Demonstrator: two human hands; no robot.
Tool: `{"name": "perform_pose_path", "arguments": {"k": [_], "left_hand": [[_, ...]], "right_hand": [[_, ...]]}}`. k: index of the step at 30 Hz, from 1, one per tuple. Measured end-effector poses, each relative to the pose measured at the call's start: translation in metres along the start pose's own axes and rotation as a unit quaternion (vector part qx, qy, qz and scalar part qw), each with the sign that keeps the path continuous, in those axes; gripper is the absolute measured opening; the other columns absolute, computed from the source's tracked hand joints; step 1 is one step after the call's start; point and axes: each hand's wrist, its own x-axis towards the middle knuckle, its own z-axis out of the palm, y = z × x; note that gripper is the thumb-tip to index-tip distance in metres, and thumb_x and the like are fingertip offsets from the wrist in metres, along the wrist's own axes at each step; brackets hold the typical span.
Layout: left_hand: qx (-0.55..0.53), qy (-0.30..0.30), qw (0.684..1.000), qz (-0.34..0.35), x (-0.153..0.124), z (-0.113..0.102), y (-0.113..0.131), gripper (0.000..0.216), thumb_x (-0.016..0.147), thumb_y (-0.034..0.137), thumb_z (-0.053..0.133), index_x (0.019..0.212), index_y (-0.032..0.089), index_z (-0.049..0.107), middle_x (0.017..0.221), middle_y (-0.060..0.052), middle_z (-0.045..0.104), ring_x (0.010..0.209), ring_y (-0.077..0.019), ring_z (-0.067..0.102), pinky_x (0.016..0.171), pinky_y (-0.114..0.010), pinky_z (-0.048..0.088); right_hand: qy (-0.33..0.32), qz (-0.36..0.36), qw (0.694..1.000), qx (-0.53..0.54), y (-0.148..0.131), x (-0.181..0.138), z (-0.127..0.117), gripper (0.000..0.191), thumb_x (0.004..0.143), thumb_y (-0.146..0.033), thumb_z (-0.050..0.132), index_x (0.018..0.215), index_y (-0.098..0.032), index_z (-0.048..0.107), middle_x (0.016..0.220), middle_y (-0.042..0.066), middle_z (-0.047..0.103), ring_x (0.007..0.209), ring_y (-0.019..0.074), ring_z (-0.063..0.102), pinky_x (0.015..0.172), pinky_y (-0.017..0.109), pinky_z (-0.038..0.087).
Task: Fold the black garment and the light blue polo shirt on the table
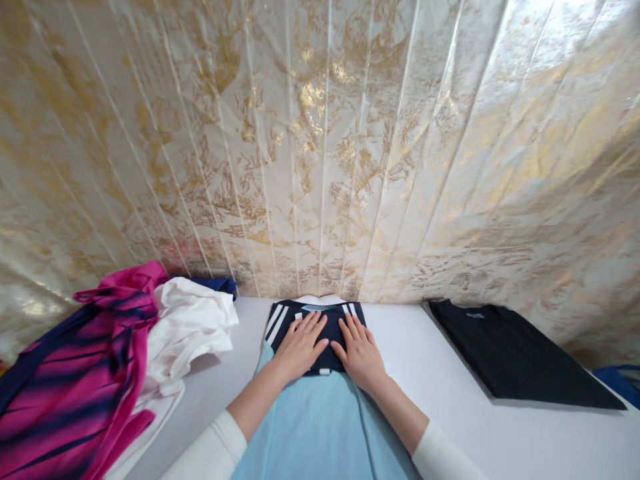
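White sleeves cover both forearms at the bottom edge of the frame, and between them lies a light blue jersey, spread on a white table. Its long axis runs from the bottom centre of the frame straight up toward the middle. Its far end points at the gold-patterned curtain that fills the upper frame. That far end carries a navy panel with white stripes, and a pale edge shows just beyond it at the foot of the curtain.

Both hands rest on this navy panel, side by side and nearly touching. Left hand lies flat, palm down, fingers stretched toward the curtain, gripping nothing. Right hand lies the same way, fully open and flat, holding nothing.

At the lower left sits a heap of clothes: a magenta and navy garment beside a crumpled white garment, near the jersey but apart from it. A folded black T-shirt lies at the right, well apart from the hands.
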Motion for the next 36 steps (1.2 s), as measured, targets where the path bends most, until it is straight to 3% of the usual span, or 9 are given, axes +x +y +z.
{"name": "perform_pose_path", "arguments": {"k": [6,12,17,22,26,31,36], "left_hand": [[-0.009,0.017,1.000,0.006,0.006,0.001,-0.004,0.049,0.098,0.039,0.034,0.144,0.021,0.033,0.151,-0.009,0.031,0.140,-0.0194,0.025,0.112,-0.041,0.023],[0.023,0.085,0.996,-0.012,-0.028,-0.006,0.014,0.044,0.099,0.032,0.032,0.139,0.017,0.042,0.147,-0.010,0.039,0.137,-0.0208,0.032,0.110,-0.040,0.028],[0.064,0.034,0.995,-0.071,-0.061,-0.003,0.022,0.052,0.097,0.039,0.037,0.143,0.014,0.036,0.151,-0.011,0.030,0.139,-0.0249,0.027,0.110,-0.043,0.029],[0.055,-0.008,0.993,-0.101,-0.074,-0.010,0.034,0.053,0.097,0.043,0.034,0.142,0.015,0.039,0.150,-0.011,0.031,0.139,-0.0258,0.029,0.109,-0.044,0.029],[0.045,0.020,0.995,-0.091,-0.065,-0.015,0.048,0.051,0.098,0.038,0.033,0.141,0.012,0.039,0.151,-0.013,0.030,0.140,-0.0258,0.027,0.110,-0.044,0.027],[0.015,0.006,1.000,-0.027,-0.029,-0.008,0.052,0.050,0.095,0.036,0.038,0.141,0.013,0.040,0.151,-0.011,0.031,0.140,-0.0233,0.025,0.113,-0.042,0.023],[-0.001,-0.018,1.000,-0.012,-0.016,0.003,0.045,0.066,0.088,0.043,0.050,0.146,0.018,0.030,0.155,-0.009,0.020,0.142,-0.0271,0.019,0.112,-0.045,0.024]], "right_hand": [[-0.006,0.008,1.000,-0.011,0.002,0.007,0.000,0.063,0.093,-0.052,0.036,0.145,-0.015,0.035,0.154,0.011,0.024,0.143,0.0242,0.019,0.112,0.040,0.023],[0.004,0.001,1.000,-0.004,0.005,0.007,0.003,0.063,0.094,-0.051,0.034,0.143,-0.013,0.037,0.153,0.012,0.027,0.142,0.0245,0.021,0.111,0.040,0.022],[0.002,-0.006,1.000,0.006,0.004,0.000,-0.001,0.058,0.096,-0.047,0.033,0.143,-0.013,0.038,0.152,0.012,0.030,0.141,0.0236,0.024,0.112,0.040,0.022],[-0.013,-0.021,1.000,0.003,0.000,-0.023,-0.006,0.062,0.093,-0.049,0.039,0.143,-0.013,0.039,0.153,0.013,0.027,0.141,0.0255,0.023,0.112,0.041,0.020],[-0.006,-0.010,1.000,0.004,0.001,-0.021,-0.011,0.060,0.094,-0.046,0.038,0.142,-0.010,0.039,0.152,0.014,0.029,0.141,0.0253,0.025,0.112,0.040,0.022],[0.011,0.030,0.999,-0.010,0.003,0.011,-0.013,0.054,0.096,-0.036,0.035,0.142,-0.007,0.038,0.151,0.016,0.032,0.139,0.0255,0.028,0.110,0.038,0.025],[-0.011,0.095,0.995,-0.031,0.007,0.025,-0.001,0.068,0.094,-0.048,0.036,0.144,-0.002,0.033,0.151,0.020,0.027,0.140,0.0304,0.026,0.110,0.040,0.025]]}}
